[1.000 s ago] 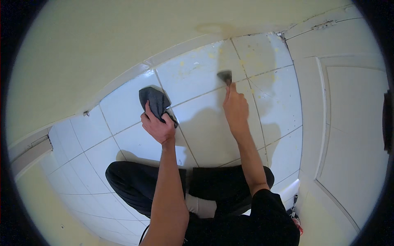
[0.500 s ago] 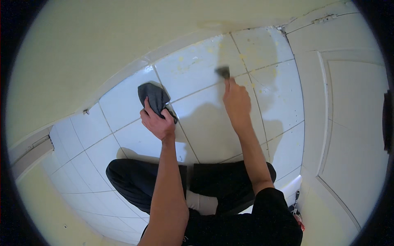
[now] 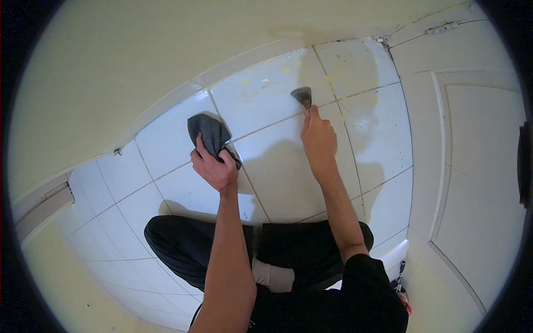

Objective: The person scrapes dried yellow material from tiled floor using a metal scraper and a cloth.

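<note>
Head view: the person sits cross-legged on a white tiled floor (image 3: 166, 191), dark trousers (image 3: 194, 244) folded under the forearms, which come up from the lower edge.

The left hand (image 3: 214, 166) rests on the tiles with its fingers (image 3: 201, 151) closed around a grey cloth (image 3: 208, 132). The cloth is bunched in the grip, and its free end spreads out on the tile just beyond the knuckles, lying across a grout line.

The right hand (image 3: 318, 139) reaches further out, arm nearly straight. Its fingers are closed on the handle of a scraper (image 3: 303, 96) (the handle itself is hidden inside the grip, so only the blade shows). The dark, wedge-shaped blade sticks out past the fingertips and touches the tile just beside the crossing of two grout lines. Yellowish specks and smears mark the tiles around the blade and toward the far corner.

The two hands are apart, with one tile's width of bare floor between cloth and scraper.

A cream wall (image 3: 139, 66) rises beyond the tiles, meeting them along a pale skirting strip. A white panelled door (image 3: 472, 166) stands at the right. The arms throw soft shadows on the tiles beneath them.
</note>
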Action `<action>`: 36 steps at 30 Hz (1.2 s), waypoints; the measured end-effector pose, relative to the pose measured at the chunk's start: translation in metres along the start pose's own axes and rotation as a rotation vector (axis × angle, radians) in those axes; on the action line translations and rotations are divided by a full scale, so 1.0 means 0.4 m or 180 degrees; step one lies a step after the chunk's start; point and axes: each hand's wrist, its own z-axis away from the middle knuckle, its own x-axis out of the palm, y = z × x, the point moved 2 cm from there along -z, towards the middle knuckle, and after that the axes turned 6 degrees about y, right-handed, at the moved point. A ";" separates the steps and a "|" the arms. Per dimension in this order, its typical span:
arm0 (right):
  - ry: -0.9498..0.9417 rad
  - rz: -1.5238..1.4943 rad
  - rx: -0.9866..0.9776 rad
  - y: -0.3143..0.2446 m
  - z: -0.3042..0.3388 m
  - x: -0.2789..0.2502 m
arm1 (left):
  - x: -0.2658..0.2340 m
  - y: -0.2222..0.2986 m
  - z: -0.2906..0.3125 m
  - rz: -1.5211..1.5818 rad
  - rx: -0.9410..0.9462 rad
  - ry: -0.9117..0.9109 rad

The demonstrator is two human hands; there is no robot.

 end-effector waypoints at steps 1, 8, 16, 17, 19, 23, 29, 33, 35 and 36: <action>0.0007 0.0011 -0.0005 0.013 0.000 -0.010 | 0.000 0.002 0.001 -0.0049 -0.0005 -0.0022; -0.0014 -0.0322 -0.0567 0.026 0.020 -0.078 | -0.006 0.003 -0.005 0.0006 -0.0120 -0.0025; 0.0245 -0.0301 -0.0694 -0.008 0.033 -0.076 | -0.004 -0.008 -0.006 0.0036 -0.0147 -0.0115; 0.0271 -0.0196 -0.0755 -0.007 0.037 -0.074 | -0.004 -0.009 -0.005 0.0032 -0.0157 -0.0111; 0.0295 -0.0089 -0.0823 -0.006 0.038 -0.057 | -0.004 -0.011 -0.004 0.0028 -0.0183 -0.0139; 0.0524 0.0060 -0.0980 -0.005 0.017 0.024 | -0.007 0.002 -0.006 0.0058 -0.0142 -0.0188; 0.0272 -0.0074 -0.1036 -0.012 0.035 0.020 | -0.006 -0.002 -0.005 0.0098 -0.0119 -0.0134; 0.0400 -0.0279 -0.0914 -0.015 0.033 0.066 | -0.009 0.004 -0.006 0.0062 -0.0104 -0.0100; 0.0283 -0.0313 -0.0981 -0.010 0.042 0.027 | -0.010 0.003 -0.007 0.0025 -0.0136 -0.0104; 0.0166 -0.0340 -0.1055 -0.012 0.045 0.012 | -0.010 0.004 -0.009 0.0046 -0.0125 -0.0112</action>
